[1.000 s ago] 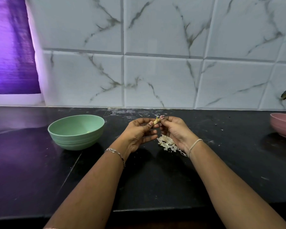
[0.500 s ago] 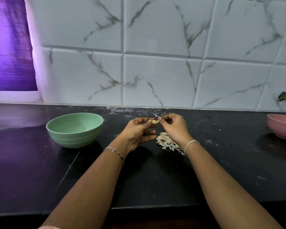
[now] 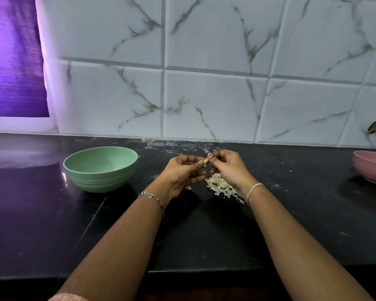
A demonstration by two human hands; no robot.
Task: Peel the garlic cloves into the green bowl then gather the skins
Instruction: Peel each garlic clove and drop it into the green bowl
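A small pale garlic clove (image 3: pixel 205 160) is pinched between the fingertips of both hands above the black counter. My left hand (image 3: pixel 182 173) grips it from the left and my right hand (image 3: pixel 228 168) from the right. A heap of papery garlic skins (image 3: pixel 220 187) lies on the counter just under my right hand, partly hidden by the wrist. The green bowl (image 3: pixel 100 169) stands to the left of my hands; a small pale bit shows inside near its right wall.
A pink bowl (image 3: pixel 372 167) stands at the right edge of the black counter (image 3: pixel 204 231). A marble-tiled wall runs close behind. Small skin flecks lie along the back of the counter. The counter's front edge is near my forearms.
Both hands have stayed together on the clove, with only slight finger shifts. The view has tilted a little.
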